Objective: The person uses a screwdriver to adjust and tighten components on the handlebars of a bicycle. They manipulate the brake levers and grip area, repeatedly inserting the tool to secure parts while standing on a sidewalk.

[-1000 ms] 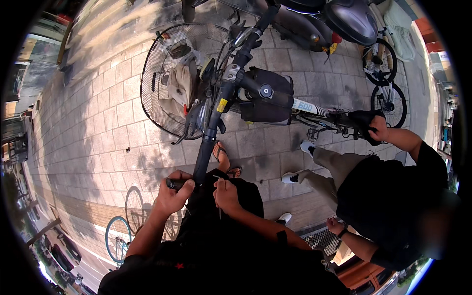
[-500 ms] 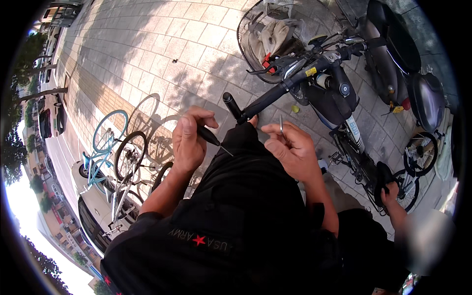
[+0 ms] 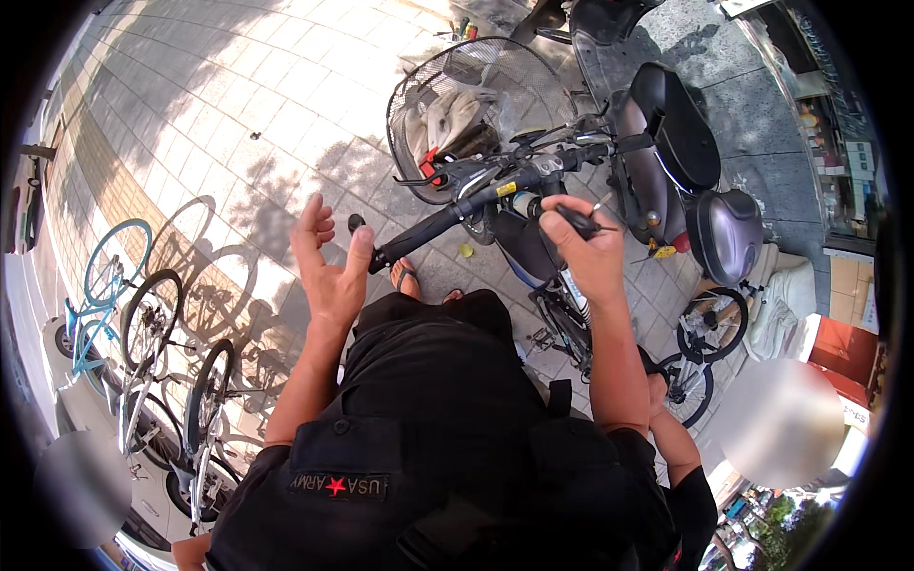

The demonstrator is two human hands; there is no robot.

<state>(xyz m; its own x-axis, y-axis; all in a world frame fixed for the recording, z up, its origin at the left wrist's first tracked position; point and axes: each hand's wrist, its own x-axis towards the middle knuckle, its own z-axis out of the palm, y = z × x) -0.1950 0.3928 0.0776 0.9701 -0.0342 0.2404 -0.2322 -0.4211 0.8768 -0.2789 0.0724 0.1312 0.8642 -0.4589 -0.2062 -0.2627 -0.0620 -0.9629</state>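
Note:
My left hand is open, its fingers apart and holding nothing, just left of the black handlebar grip of a bicycle. My right hand is raised over the bicycle's front part, closed on a black-handled screwdriver. Its thin metal shaft points to the right. A short, thin metal rod also sticks out of the right fingers; its exact kind is hard to tell. Beyond the handlebar sits a black mesh basket with pale gloves and a red item in it.
Parked scooters stand to the right of the bicycle. Several bicycles lean at the left near a white car. Close by on my right, another person's arm reaches toward the bicycle's rear. Paving slabs cover the ground.
The screwdriver has passed from my left hand to my right, which has moved up and outward. My left hand has opened. The view has shifted, bringing scooters and shopfront further in.

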